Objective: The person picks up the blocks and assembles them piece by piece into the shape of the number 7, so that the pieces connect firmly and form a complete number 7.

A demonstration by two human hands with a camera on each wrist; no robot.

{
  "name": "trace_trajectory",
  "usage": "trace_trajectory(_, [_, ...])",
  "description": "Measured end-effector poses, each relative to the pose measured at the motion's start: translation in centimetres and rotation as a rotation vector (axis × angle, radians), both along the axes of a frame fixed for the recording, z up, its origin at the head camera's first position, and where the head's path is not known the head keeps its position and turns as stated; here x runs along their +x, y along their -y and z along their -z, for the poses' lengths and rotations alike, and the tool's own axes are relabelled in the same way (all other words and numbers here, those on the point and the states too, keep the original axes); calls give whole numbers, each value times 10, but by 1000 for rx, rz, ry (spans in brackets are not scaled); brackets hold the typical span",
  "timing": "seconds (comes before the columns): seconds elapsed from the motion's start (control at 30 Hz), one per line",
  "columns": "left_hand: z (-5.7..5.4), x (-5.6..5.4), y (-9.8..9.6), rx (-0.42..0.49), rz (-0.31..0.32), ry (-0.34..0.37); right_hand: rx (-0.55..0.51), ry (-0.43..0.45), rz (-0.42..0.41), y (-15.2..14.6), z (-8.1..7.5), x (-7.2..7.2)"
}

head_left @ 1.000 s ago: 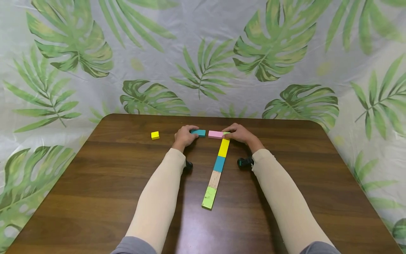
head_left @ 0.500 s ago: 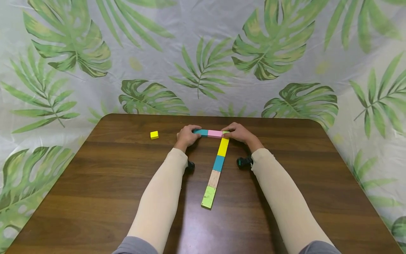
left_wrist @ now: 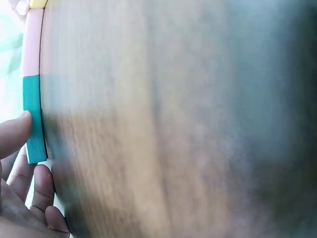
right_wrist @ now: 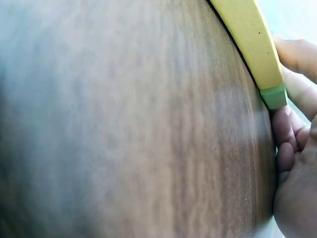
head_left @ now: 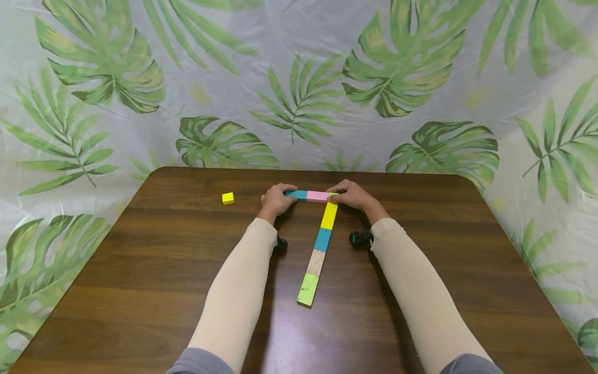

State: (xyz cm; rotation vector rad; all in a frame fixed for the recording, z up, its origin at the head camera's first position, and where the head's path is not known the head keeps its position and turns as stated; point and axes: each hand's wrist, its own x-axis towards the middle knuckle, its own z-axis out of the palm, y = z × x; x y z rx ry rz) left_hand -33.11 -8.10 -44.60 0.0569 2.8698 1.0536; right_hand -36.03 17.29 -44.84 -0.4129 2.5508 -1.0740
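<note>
My left hand [head_left: 276, 200] pinches the left end of a blue block [head_left: 300, 196], thumb on its near side in the left wrist view. End to end with it lies a pink block [head_left: 317, 196]. At the corner, my right hand [head_left: 356, 196] grips a small green block [head_left: 333, 194], partly hidden by the thumb. From that corner a line of flat blocks runs toward me: a yellow block [head_left: 329, 216], a second blue block [head_left: 322, 240], a bare wooden block [head_left: 316, 263] and a lime block [head_left: 307, 290].
A small yellow block [head_left: 228, 198] lies apart to the left of my left hand. Everything rests on a dark brown wooden table [head_left: 154, 280]. Behind its far edge hangs a leaf-patterned cloth [head_left: 322, 150].
My left hand has slid the blue block to the right, and the gap to the pink block has closed. The right hand has stayed at the corner.
</note>
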Motion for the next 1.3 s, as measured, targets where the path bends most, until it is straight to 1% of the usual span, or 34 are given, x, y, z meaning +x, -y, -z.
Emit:
trace_trajectory(0.23, [1,1,1,6,8,5,-11,-2,1,-1,5,-2])
trace_trajectory(0.4, [0,1,2,14,7,16,-15,-3,-1,0,5,-1])
trace_trajectory(0.6, [0,0,1,5,14,10,-25,5,8,-1,4,0])
trace_trajectory(0.73, [1,0,2,16,18,10,-26,0,0,-1,5,0])
trace_trajectory(0.83, [2,0,4,39,37,4,-25,0,-7,-2,7,0])
trace_trajectory(0.9, [1,-1,7,54,64,-20,-25,4,-11,-2,8,0])
trace_trajectory(1.0, [-8,-2,14,74,105,-78,-30,7,-10,-2,8,0])
trace_trajectory(1.07, [-20,-4,19,74,122,-125,-34,4,-15,-2,7,0])
trace_trajectory(1.17, [-43,-4,28,66,139,-165,-37,-3,-14,-1,4,0])
trace_trajectory(1.23, [-57,-4,36,53,157,-169,-31,-8,-16,-1,3,0])
trace_trajectory(1.3, [-68,-3,47,40,182,-144,-23,-13,-16,-2,2,0])
